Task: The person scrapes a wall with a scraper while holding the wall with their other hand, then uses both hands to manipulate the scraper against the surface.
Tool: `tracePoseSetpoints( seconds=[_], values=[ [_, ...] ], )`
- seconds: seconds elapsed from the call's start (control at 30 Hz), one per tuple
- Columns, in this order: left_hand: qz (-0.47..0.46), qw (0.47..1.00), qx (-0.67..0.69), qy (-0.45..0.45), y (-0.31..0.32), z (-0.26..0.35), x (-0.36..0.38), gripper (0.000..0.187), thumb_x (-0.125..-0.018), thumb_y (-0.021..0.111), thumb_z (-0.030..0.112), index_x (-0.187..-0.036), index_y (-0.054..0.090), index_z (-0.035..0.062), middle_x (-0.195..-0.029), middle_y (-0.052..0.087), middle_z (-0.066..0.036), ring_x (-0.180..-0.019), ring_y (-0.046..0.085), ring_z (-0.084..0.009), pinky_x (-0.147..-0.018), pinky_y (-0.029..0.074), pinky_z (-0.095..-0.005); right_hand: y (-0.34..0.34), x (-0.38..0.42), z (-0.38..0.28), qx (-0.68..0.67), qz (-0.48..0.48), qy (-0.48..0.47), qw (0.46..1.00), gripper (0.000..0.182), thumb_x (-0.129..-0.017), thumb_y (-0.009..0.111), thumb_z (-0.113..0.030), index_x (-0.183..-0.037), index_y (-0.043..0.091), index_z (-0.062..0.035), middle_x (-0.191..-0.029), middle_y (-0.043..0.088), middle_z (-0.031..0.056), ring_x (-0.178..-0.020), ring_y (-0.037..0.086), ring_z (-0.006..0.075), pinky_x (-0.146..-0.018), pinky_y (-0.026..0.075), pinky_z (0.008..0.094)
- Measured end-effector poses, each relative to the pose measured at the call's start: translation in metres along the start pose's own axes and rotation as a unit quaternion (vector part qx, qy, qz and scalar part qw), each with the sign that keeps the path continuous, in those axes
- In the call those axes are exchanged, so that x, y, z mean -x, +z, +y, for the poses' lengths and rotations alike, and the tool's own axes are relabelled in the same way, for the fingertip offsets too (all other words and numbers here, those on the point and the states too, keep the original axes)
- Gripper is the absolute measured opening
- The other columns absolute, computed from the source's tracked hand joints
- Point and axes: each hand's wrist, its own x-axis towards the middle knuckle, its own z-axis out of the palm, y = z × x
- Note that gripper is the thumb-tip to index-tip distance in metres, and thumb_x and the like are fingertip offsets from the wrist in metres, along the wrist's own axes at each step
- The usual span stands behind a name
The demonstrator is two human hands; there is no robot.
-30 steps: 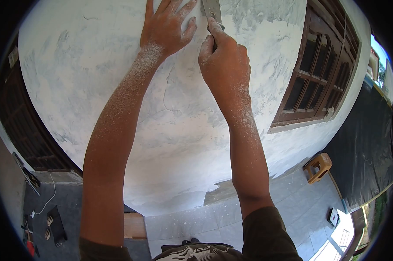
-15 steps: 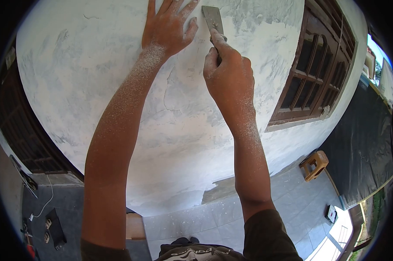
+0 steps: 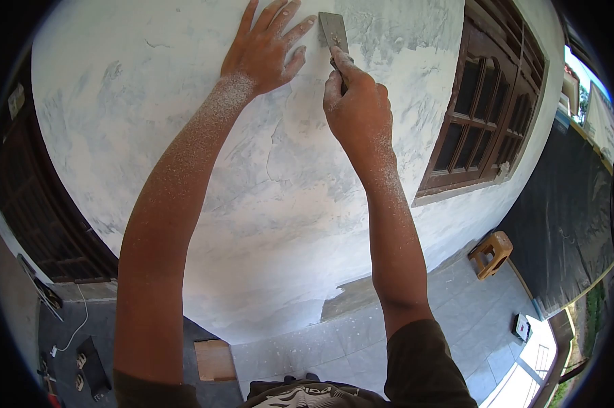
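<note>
Before me stands a white wall (image 3: 252,217) with grey, patchy plaster and a few thin cracks. My left hand (image 3: 264,51) lies against it with fingers spread, dusty at the fingertips and wrist. To its right, my right hand (image 3: 356,98) is closed round the handle of a putty knife (image 3: 332,30), the index finger stretched along the tool toward the blade. The flat metal blade points up and rests at the wall surface, close to the left fingertips. Most of the handle is hidden in my grip.
A brown wooden window (image 3: 480,102) is set in the wall at right. A dark wooden frame (image 3: 48,197) stands at far left. Below are a grey tiled floor (image 3: 361,347) with white specks, a brown plastic stool (image 3: 492,255), a cardboard piece (image 3: 215,360) and a white cable (image 3: 75,330).
The fingers of my left hand have spread and show more fully. The putty knife and right hand stay at nearly the same spot, while the view has shifted slightly.
</note>
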Motion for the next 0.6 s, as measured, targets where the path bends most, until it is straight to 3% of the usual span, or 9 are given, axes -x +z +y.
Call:
tracePoseSetpoints(
  seconds=[0.03,0.07,0.2,0.6],
  values=[
    [0.002,1.0,0.002,0.004,0.0,0.0,-0.001,0.061,-0.095,0.054,0.039,-0.149,0.046,0.0107,-0.16,0.032,-0.017,-0.151,0.023,-0.0321,-0.124,0.009,-0.0574,-0.004,-0.004,-0.004,0.007,-0.016,0.019,1.0,0.038,-0.099,0.054,-0.016,-0.136,0.063,-0.0116,-0.089,0.075,0.0205,-0.072,0.075,0.0275,-0.071,0.059,0.0394],
    [0.003,1.0,0.002,0.004,0.001,0.0,-0.001,0.062,-0.095,0.053,0.04,-0.149,0.045,0.0108,-0.161,0.03,-0.017,-0.152,0.02,-0.0315,-0.124,0.008,-0.0577,0.0,-0.003,0.001,0.001,0.006,-0.007,1.0,0.036,-0.099,0.054,-0.015,-0.133,0.065,-0.0099,-0.078,0.072,0.0203,-0.072,0.075,0.0309,-0.067,0.061,0.043],
    [0.015,1.0,0.024,-0.008,-0.002,0.002,0.0,0.064,-0.096,0.052,0.042,-0.151,0.042,0.0117,-0.164,0.025,-0.015,-0.155,0.014,-0.0296,-0.125,0.006,-0.0577,0.011,0.023,0.014,0.024,0.022,-0.031,0.999,0.036,-0.098,0.056,-0.014,-0.133,0.065,-0.0091,-0.08,0.073,0.0205,-0.07,0.075,0.0295,-0.066,0.062,0.0422],
    [0.004,1.0,0.018,-0.016,0.0,0.002,-0.001,0.067,-0.096,0.051,0.045,-0.154,0.039,0.0134,-0.166,0.021,-0.014,-0.155,0.013,-0.0281,-0.125,0.005,-0.0562,0.008,0.011,0.019,0.016,0.024,-0.039,0.999,0.036,-0.098,0.057,-0.014,-0.133,0.065,-0.0094,-0.081,0.074,0.0202,-0.07,0.075,0.0299,-0.067,0.062,0.042]
  ],
)
